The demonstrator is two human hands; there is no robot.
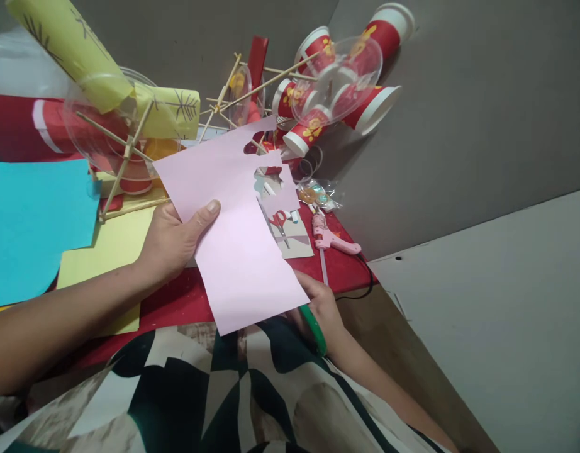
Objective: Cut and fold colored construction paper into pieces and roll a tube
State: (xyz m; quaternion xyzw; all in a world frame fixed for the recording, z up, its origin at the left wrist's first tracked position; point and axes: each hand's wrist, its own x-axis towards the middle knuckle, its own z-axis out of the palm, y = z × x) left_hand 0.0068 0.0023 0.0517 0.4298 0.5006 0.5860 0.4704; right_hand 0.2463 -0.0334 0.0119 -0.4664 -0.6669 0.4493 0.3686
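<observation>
The left hand (170,242) pinches a pale pink paper sheet (238,251), thumb on top, above the red tabletop (186,302). At the sheet's lower edge, the right hand (325,308) clasps green-handled scissors (313,328), whose blades are hidden behind the sheet.

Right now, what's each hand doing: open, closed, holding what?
Left hand: closed on the pink paper, thumb on top.
Right hand: closed on a green handle, likely scissors; the rest is hidden under the paper.
</observation>
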